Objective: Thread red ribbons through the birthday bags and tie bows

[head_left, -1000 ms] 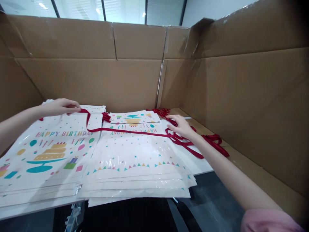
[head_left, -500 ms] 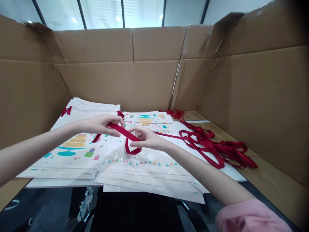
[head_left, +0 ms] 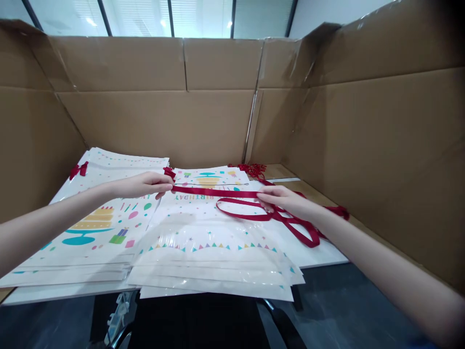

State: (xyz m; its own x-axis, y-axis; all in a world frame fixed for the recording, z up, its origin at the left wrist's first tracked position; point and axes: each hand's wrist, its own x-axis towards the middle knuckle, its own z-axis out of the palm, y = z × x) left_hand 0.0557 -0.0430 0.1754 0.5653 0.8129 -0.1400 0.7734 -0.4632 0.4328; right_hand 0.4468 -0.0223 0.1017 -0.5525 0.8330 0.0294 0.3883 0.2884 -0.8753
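A dark red ribbon (head_left: 214,193) stretches nearly straight between my two hands, above a stack of white printed bags (head_left: 214,228). My left hand (head_left: 147,185) pinches one part of it near the stack's upper left. Around the other part, the fingers of my right hand (head_left: 278,198) are closed. From the right hand a loop of the ribbon hangs over the bags, and more of it lies tangled to the right, partly behind my forearm. A thin dark cord (head_left: 214,184) lies across the top bag's upper part.
Left of it, another stack of printed bags (head_left: 94,194) bears a red bow (head_left: 79,169). A bunch of thin red cords (head_left: 252,169) lies at the back. Tall cardboard walls (head_left: 152,121) enclose the table on the left, back and right. Below the front edge is a black chair (head_left: 203,322).
My right hand has moved right, away from the left, drawing the curled ribbon out straight. The view has shifted slightly to the right.
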